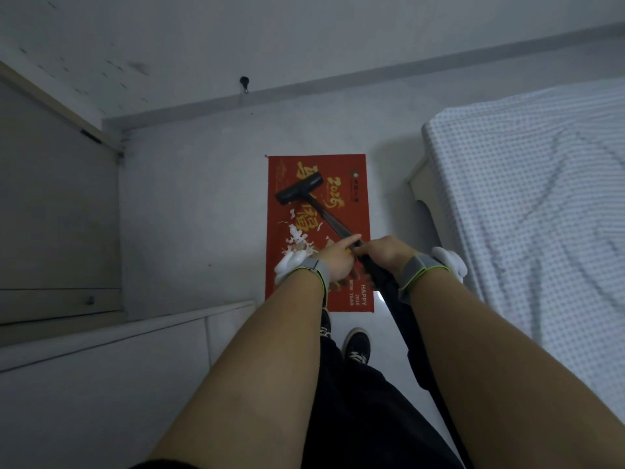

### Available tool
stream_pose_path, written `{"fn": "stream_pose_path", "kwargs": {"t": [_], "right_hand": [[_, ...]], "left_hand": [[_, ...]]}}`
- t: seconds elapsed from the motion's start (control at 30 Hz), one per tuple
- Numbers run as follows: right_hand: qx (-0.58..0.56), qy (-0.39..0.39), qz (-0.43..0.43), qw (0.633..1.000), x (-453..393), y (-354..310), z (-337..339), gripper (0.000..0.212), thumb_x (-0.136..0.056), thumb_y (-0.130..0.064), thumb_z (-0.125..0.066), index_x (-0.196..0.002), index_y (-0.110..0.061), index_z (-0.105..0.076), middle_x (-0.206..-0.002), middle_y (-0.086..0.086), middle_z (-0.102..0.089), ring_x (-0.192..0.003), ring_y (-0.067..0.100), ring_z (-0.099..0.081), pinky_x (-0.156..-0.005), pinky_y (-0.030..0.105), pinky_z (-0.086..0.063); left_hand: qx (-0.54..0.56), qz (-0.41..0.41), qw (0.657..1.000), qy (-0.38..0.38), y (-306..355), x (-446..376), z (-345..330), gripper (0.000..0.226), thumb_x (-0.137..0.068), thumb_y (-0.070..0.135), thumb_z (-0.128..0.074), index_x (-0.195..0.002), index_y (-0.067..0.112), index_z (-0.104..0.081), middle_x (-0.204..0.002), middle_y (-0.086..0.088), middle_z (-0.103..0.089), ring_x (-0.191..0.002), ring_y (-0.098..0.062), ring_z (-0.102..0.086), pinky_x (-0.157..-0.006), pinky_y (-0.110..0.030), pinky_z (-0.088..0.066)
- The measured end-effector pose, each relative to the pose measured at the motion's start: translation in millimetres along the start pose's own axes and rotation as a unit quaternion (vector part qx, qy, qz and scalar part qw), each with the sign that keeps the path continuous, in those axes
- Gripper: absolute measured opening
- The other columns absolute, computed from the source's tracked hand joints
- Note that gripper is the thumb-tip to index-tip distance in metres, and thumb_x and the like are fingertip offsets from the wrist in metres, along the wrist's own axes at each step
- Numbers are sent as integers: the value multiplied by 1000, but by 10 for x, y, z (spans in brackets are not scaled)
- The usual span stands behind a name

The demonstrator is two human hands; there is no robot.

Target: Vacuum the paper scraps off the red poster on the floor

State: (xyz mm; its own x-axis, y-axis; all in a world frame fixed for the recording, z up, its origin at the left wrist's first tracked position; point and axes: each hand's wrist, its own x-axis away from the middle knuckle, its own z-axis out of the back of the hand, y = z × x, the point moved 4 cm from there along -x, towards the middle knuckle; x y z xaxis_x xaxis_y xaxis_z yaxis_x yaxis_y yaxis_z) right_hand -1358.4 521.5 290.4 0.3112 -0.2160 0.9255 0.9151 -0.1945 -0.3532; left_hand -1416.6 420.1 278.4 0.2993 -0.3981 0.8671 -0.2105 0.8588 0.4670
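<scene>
The red poster (318, 231) lies flat on the floor, out in front of both hands, and the black vacuum (333, 220) reaches past them so its head sits on the poster's far half. The right hand (389, 253) has a tight grip on the vacuum's stick, and the left hand (333, 260) rests on it with one finger straight. The white paper scraps (297, 242) lie just past the left hand, nearer than the head, so I think the sweeping is under way and the head must next be pulled back over them.

The poster (318, 231) lies on the floor (189, 204) ahead of both hands, with the vacuum head (299, 189) on its far half. Paper scraps (297, 236) sit just beyond the left hand (333, 262). A bed (541, 198) stands right of the right hand (389, 253).
</scene>
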Motion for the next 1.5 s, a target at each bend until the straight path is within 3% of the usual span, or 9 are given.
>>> {"fn": "stream_pose_path", "kwargs": {"t": [0.1, 0.27, 0.47, 0.63, 0.83, 1.03, 1.17, 1.3, 1.5], "right_hand": [[0, 0, -6, 1000, 54, 176, 39, 34, -103, -19, -55, -78, 4, -57, -48, 13, -56, -39, 24, -51, -44, 28, -46], [11, -4, -11, 1000, 65, 413, 131, 34, -101, -22, -56, -79, 4, -57, -57, 15, -56, -39, 24, -52, -48, 31, -46], [17, -3, 2, 1000, 137, 671, 292, 28, -99, -22, -58, -86, 3, -59, -67, 19, -59, -52, 29, -56, -58, 40, -51], [25, 11, 25, 999, 222, 847, 372, 24, -96, -17, -63, -88, 5, -61, -65, 20, -60, -42, 26, -56, -46, 31, -50], [-11, 9, 61, 998, 425, 805, 437, 19, -88, -13, -71, -87, 5, -65, -65, 20, -58, -43, 26, -54, -48, 33, -51], [8, -5, 107, 994, 523, 449, 253, 19, -93, -10, -66, -108, 2, -66, -64, 19, -59, -38, 23, -52, -40, 28, -50], [30, -4, 106, 994, 399, 266, 20, 19, -90, -9, -68, -104, 5, -70, -60, 15, -60, -40, 24, -54, -45, 31, -53], [29, -9, 81, 996, 208, 187, -231, 25, -93, -10, -65, -103, 13, -69, -68, 23, -63, -47, 28, -57, -52, 38, -53], [48, -7, 46, 998, 85, 181, -394, 29, -96, -13, -62, -109, 13, -66, -65, 21, -64, -45, 28, -58, -47, 33, -53]], "left_hand": [[-37, -12, 999, -31, -40, 32, -218, 56, -105, 8, -29, -154, 33, -20, -130, -17, -62, -79, -32, -63, -62, -31, -53], [-24, 1, 1000, -14, -46, 146, -420, 57, -104, 11, -27, -153, 42, -20, -125, -16, -65, -100, -36, -69, -87, -49, -58], [-12, -4, 1000, 14, 12, 336, -665, 43, -105, 19, -36, -147, 31, -37, -128, -17, -63, -72, -23, -61, -45, -26, -52], [-42, -4, 999, -18, 4, 335, -788, 49, -106, 13, -30, -151, 33, -33, -131, -16, -62, -102, -30, -66, -82, -43, -58], [36, -51, 997, 55, 73, 343, -731, 47, -101, 7, -29, -132, 27, -57, -93, -14, -71, -64, -25, -64, -66, -35, -55], [46, -87, 988, 115, 12, 385, -465, 43, -105, 10, -26, -133, 29, -52, -81, -7, -68, -49, -15, -60, -49, -20, -45], [63, -69, 989, 117, -104, 382, -246, 47, -105, 5, -24, -142, 27, -46, -85, -12, -64, -46, -16, -56, -37, -15, -39], [73, -57, 993, 75, -266, 316, -121, 58, -101, -10, -24, -152, 16, -33, -121, -7, -53, -62, -25, -52, -47, -19, -43], [30, -9, 998, 49, -466, 186, 11, 67, -100, -7, -29, -150, 37, -34, -106, -9, -65, -74, -30, -60, -59, -36, -50]]}}
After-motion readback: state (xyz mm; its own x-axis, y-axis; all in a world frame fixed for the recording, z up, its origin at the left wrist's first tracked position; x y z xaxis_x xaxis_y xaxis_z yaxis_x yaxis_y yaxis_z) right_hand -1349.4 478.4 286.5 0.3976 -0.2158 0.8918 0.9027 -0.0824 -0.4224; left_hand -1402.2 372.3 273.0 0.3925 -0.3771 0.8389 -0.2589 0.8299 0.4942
